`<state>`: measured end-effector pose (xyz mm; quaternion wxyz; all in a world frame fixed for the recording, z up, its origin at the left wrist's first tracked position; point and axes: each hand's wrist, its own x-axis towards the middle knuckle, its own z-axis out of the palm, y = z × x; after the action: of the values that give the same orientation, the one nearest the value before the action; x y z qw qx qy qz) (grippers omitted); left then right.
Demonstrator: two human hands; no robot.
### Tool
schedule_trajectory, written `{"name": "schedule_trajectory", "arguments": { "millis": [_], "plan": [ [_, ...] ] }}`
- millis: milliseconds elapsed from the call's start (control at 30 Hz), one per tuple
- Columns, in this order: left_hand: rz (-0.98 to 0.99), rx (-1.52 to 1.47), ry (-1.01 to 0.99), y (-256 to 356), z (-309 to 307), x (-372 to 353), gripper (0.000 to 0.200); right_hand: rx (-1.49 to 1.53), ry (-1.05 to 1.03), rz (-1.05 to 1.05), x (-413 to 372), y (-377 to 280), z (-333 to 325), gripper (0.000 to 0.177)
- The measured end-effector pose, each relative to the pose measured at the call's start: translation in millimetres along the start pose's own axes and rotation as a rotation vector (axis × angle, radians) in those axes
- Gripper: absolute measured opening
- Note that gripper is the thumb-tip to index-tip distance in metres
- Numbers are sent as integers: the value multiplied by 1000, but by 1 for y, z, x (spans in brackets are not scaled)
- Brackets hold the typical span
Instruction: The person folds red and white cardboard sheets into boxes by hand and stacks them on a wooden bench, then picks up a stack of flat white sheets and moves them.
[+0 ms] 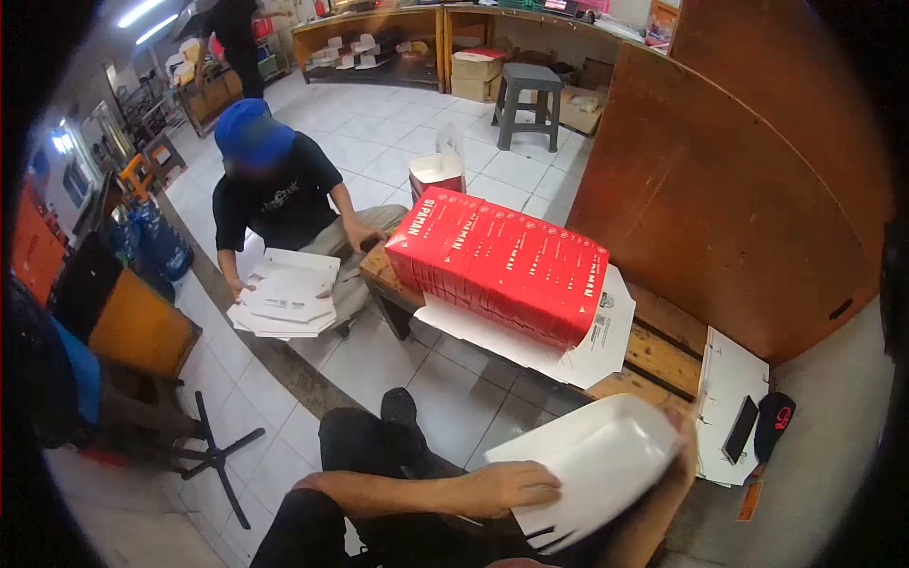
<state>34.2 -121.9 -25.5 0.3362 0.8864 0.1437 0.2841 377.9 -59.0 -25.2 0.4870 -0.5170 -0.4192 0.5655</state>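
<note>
A white cardboard sheet (597, 459) with slotted flaps is held over my lap, its far edge curving upward. My left hand (524, 487) pinches its left side with closed fingers. My right hand (680, 445) is at the sheet's right edge, partly behind it and blurred, so its fingers are hard to make out. Beyond the sheet, a long stack of red printed boxes (497, 265) stands on a white sheet (611, 327) on the wooden bench (658, 360).
A person in a blue cap (254, 137) sits at left, holding white sheets (289, 293). More sheets (724, 379), a phone (740, 429) and a black cap (775, 426) lie at right. A grey stool (527, 104) stands behind; a brown panel (701, 189) flanks the bench.
</note>
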Motion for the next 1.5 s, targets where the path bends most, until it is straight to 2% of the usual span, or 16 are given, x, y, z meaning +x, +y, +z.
{"name": "schedule_trajectory", "arguments": {
  "millis": [100, 167, 300, 400, 500, 533, 667, 767, 867, 967, 1000, 1100, 1167, 1267, 1367, 1500],
  "plan": [
    [-447, -490, -272, 11, -4, -2, 39, -247, 22, -65, 2, -6, 53, 28],
    [-470, -530, -224, 21, -7, -2, 36, -202, -129, -57, 7, 28, 93, 32],
    [-532, -209, 290, 27, -6, 0, 31, -137, -619, 35, -25, 7, 178, 71],
    [-701, -121, 624, 9, -13, 1, 28, 76, -568, 168, -20, 60, 168, 83],
    [-808, -371, 932, -25, -20, 0, 22, 89, -520, -132, -26, 16, 183, 91],
    [-829, -491, 1041, -38, -26, 0, 20, 67, -548, -282, -23, 23, 184, 82],
    [-699, -967, 1310, -47, -36, 6, 17, -565, -367, -793, -33, 17, 195, 77],
    [-646, -1001, 1303, -60, -21, 2, 13, -742, -311, -867, -29, 29, 189, 59],
    [-674, -1021, 1238, -62, -17, 0, 16, -369, -144, -658, -27, 42, 180, 42],
    [-874, -605, 990, -56, -18, -3, 22, -432, 25, -729, -25, 27, 180, 33],
    [-853, -544, 953, -57, -12, -5, 24, -533, 34, -681, -32, 14, 186, 33],
    [-733, -498, 883, -60, 3, -5, 29, -903, 5, -836, -29, 24, 190, 36],
    [-583, -642, 886, -56, 3, -1, 29, -820, -27, -747, -26, 25, 188, 38],
    [-625, -416, 839, -59, -7, -4, 26, -685, -125, -708, -19, 20, 172, 38],
    [-874, -708, 663, -51, -39, -2, 21, -625, -245, -700, -19, 12, 165, 36],
    [-805, -706, 654, -71, -23, -10, 22, -762, -227, -769, -22, 13, 175, 36]
  ]
}}
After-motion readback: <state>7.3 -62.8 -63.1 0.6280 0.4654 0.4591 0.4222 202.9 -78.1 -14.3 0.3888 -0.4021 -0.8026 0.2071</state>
